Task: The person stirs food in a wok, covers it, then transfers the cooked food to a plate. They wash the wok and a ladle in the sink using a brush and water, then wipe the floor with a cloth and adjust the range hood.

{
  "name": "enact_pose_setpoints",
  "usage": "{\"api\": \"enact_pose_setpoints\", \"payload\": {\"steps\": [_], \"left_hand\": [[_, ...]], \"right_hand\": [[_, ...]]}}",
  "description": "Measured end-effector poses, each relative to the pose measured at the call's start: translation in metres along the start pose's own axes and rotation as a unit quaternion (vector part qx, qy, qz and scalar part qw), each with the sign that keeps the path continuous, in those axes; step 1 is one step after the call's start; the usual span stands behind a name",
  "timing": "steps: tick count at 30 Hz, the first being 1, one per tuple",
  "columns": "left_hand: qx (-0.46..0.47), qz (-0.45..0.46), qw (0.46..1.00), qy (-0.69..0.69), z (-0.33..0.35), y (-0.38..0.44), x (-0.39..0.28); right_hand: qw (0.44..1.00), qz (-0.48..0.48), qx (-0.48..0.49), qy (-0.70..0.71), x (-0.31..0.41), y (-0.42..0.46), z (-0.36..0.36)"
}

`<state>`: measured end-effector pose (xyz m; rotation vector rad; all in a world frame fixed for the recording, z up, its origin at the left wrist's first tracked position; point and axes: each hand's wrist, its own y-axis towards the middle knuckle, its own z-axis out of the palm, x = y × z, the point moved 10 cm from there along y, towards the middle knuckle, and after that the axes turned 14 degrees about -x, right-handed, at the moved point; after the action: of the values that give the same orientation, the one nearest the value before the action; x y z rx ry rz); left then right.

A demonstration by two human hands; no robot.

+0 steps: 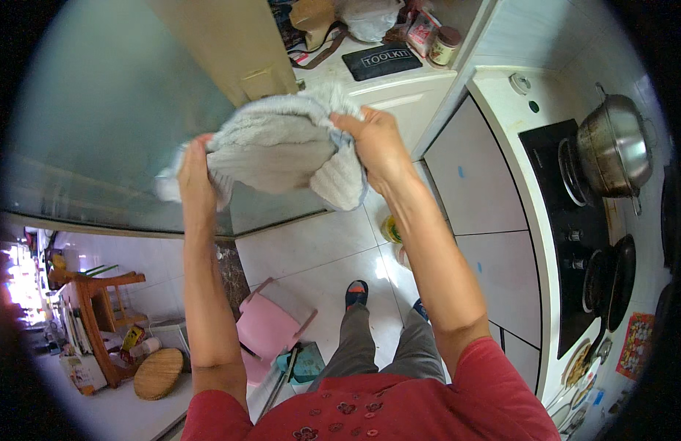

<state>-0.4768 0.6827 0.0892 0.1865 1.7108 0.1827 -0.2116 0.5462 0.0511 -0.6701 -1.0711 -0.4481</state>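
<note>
A whitish-grey fluffy cloth [274, 154], bunched and somewhat blurred, hangs between my two raised hands in front of a frosted glass door [120, 110]. My left hand [196, 168] grips its left end, where a blurred part sticks out past the fingers. At the other end, my right hand [376, 143] pinches the cloth between thumb and fingers, and a folded lobe hangs below it. The cloth hides part of the door's frame and the lower front of a white cabinet [406, 105].
To the right, a counter holds a black gas hob [577, 297], a steel pot [616, 146] and a frying pan [621, 281]. A pink plastic bin [268, 325] and a teal dustpan [310, 361] stand near my feet. Jars [392, 229] stand by the floor cabinets.
</note>
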Motion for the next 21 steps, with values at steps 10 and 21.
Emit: {"api": "enact_pose_setpoints", "payload": {"steps": [10, 21], "left_hand": [[0.088, -0.024, 0.994, -0.052, 0.013, -0.055, 0.105], [0.06, -0.237, 0.883, 0.401, -0.151, -0.219, 0.231]], "right_hand": [[0.946, -0.068, -0.078, -0.307, -0.114, -0.011, -0.072], [0.835, 0.113, -0.129, -0.522, -0.265, -0.234, -0.4]]}}
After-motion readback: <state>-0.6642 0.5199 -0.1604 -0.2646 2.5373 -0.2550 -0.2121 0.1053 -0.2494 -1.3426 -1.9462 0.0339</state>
